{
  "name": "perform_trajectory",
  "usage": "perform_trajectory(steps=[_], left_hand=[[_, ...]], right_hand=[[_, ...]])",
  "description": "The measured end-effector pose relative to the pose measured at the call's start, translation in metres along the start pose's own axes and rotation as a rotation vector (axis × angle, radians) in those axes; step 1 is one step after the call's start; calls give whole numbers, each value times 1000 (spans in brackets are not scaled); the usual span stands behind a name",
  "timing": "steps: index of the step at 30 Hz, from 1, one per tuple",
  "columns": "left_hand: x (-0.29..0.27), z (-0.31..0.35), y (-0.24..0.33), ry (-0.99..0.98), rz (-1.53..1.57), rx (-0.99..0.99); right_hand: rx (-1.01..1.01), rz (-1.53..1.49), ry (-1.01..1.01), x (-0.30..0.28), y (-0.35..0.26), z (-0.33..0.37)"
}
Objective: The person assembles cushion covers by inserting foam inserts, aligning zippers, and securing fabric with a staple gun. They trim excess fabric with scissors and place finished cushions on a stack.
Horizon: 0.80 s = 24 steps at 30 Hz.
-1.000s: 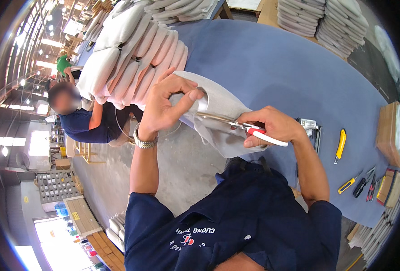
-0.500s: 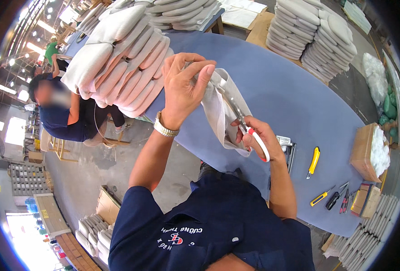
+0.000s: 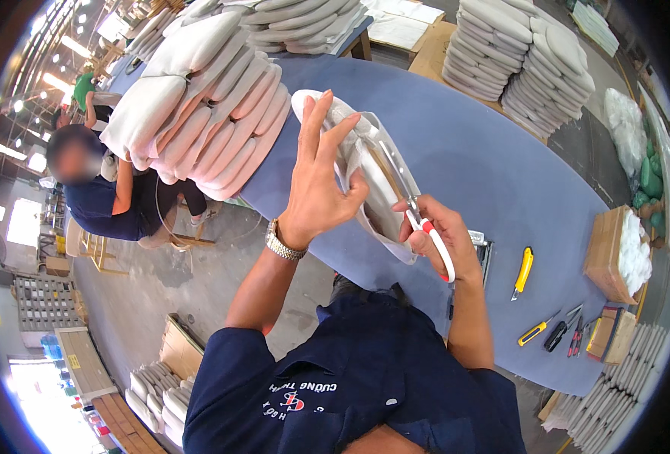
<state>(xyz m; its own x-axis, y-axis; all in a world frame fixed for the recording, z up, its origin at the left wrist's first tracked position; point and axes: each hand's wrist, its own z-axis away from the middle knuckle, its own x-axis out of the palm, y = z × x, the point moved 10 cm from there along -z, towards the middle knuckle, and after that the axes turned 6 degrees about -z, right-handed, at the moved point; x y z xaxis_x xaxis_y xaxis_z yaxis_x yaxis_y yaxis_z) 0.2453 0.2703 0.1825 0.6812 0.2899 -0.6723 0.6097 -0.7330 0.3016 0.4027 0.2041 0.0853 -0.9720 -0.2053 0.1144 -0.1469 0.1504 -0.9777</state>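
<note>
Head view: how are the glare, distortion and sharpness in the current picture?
In the head view, the bright opening at lower left burns out white; there too, the blue table shows bowed edges, a blurred patch hides the nearer co-worker's face, and the scissors look fairly sharp.
</note>
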Motion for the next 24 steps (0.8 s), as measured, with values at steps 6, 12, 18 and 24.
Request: perform_trajectory(steps=[6,12,18,24], left_hand=[[-4,9,-14,157,139,3],[-14,15,-7,197,107,8],[-6,11,-10,80,97,24],[6,3,-12,-37,402,44]], right_hand=[[-15,309,-43,7,-15,-20],[-34,311,-70,12,1,-20],[-319,380,359,-18,-31,-20],[-567,532,407,-2,-84,-52]])
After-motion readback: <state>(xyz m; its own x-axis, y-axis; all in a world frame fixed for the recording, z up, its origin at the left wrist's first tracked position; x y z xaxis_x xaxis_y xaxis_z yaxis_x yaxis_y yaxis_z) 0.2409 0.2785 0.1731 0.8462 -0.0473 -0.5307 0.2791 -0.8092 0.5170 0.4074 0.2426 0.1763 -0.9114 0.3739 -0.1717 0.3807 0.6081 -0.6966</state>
